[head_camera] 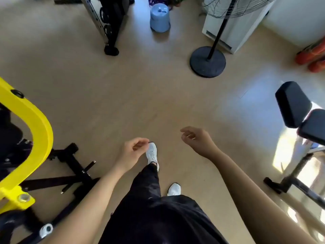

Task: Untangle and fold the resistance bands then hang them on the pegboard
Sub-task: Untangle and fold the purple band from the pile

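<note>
A tangle of purple and dark resistance bands (159, 1) lies on the floor at the far top edge, partly hidden behind a blue stool (159, 18). My left hand (131, 152) hangs in front of me with fingers loosely curled and holds nothing. My right hand (197, 140) is also empty, fingers relaxed and apart. Both hands are far from the bands. No pegboard is in view.
A yellow and black gym machine (26, 131) stands at left. A black rack (109, 23) rises at top left. A fan stand with a round black base (207, 61) is at top right, a black bench (302, 113) at right, orange items (313, 57) beyond it.
</note>
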Available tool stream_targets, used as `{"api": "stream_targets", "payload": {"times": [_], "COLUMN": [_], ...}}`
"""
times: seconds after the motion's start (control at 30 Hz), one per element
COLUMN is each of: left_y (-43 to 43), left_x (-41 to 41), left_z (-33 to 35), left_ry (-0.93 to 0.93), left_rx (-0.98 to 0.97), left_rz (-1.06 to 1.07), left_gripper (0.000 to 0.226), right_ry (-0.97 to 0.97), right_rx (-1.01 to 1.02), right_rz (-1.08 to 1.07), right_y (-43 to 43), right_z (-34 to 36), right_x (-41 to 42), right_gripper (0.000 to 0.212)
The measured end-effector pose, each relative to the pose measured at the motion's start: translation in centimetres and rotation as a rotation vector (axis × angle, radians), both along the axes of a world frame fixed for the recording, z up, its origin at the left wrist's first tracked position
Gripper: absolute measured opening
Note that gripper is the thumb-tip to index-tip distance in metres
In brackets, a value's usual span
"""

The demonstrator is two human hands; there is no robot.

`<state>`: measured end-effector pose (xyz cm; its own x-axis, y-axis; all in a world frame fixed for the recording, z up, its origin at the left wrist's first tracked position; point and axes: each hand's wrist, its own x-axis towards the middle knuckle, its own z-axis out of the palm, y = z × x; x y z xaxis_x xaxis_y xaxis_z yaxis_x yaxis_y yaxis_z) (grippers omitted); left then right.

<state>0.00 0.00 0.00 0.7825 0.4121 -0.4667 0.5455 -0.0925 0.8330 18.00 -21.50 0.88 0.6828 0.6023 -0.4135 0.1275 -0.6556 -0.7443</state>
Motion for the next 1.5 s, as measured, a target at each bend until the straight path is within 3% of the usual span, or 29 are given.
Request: {"api": "stream_targets", "payload": {"times": [0.27, 0.43, 0.73, 1.03, 1.33, 1.5], "left_y": [10.3, 17.4, 25.6, 32.7, 42.1, 49.2], "left_x": [8.5, 14.7, 25.7, 37.6, 46.2, 52.1], "left_z": [-0.5, -0.7, -1.1, 0.7, 1.1, -0.4], "left_ry": [0.002, 0.043, 0.090, 0.123, 0.089, 0.090], "left_rx": [0.045, 0.139, 0.167, 0.209, 0.119, 0.071], "left_rz": [-0.076, -0.187, -0.204, -0.140, 0.046, 0.039], "left_gripper": [0.014, 0.016, 0.017, 0.019, 0.016, 0.016], "right_ry": [0.007, 0.014, 0.046, 0.062, 0.041, 0.031], "right_rx": [-0.140, -0.139, -0.126, -0.116, -0.124, -0.145], "right_rz": [0.120, 0.062, 0.004, 0.119, 0.145, 0.146], "right_y": [10.4, 16.0, 22.9, 30.5, 41.7, 48.9], "right_z": [1.3, 1.8, 0.3, -0.9, 0.3, 0.0], "right_x": [5.2, 10.5, 22.4, 37.1, 49.1, 54.6], "right_gripper": [0.032, 0.031, 0.026, 0.028, 0.027, 0.026]}}
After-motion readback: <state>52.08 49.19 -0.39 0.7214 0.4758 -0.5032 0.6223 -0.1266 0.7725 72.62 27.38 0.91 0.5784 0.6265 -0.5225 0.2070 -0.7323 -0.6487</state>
